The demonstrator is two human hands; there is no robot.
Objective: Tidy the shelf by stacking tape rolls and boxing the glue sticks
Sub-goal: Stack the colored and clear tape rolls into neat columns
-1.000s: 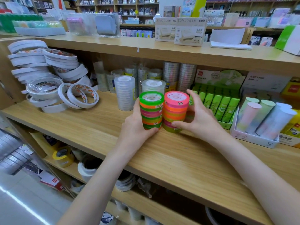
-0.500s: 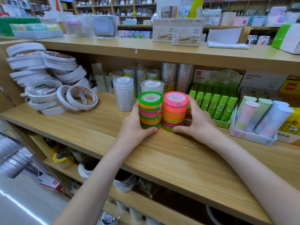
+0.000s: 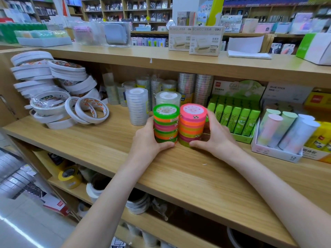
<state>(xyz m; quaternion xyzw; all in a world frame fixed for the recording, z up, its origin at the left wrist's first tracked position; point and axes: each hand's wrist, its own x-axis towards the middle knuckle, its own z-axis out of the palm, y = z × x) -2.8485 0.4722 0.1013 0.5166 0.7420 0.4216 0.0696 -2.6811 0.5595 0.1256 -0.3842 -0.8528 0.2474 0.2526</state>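
Left hand curls around the green-topped stack of neon plastic tape rolls; right hand curls around the touching pink-topped stack. Both stand upright on the light wooden shelf; thumbs press the bases.

The fingers of the left hand and right hand pass behind the two coloured tape stacks, out of sight. The far shelves are blurred and their goods unreadable. The clear tape rolls at the back sit in shadow, their count uncertain. The yellow boxes are cut by the right edge.
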